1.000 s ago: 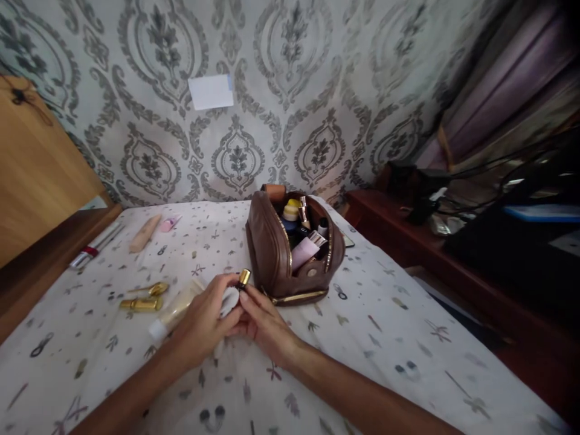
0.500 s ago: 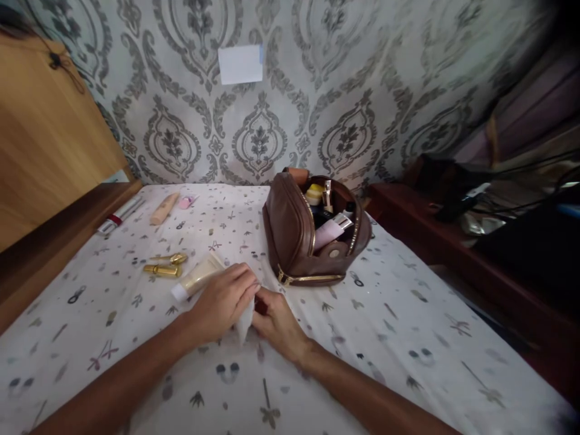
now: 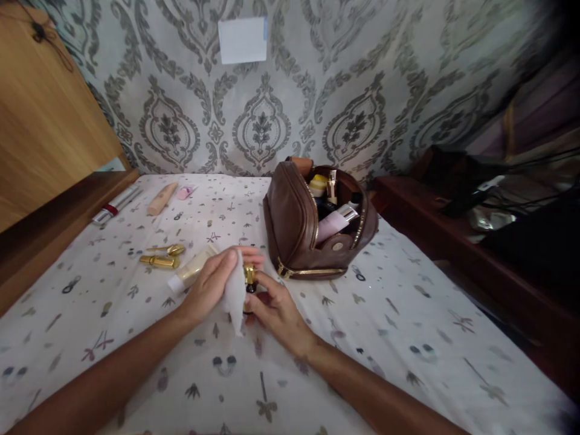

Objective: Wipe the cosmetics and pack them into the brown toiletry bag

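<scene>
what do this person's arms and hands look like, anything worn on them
The left hand and right hand are ungloved. The left forearm and right forearm are bare as far as the picture shows, with no sleeve, watch or bracelet. No ring is visible, though both hands are partly hidden.

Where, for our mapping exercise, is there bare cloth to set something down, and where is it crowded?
Bare: cloth right of the right hand, nearer than the brown bag, and between the bag and pink item. Crowded: around the left hand, with white tissue, cream tube and gold items close together.
</scene>
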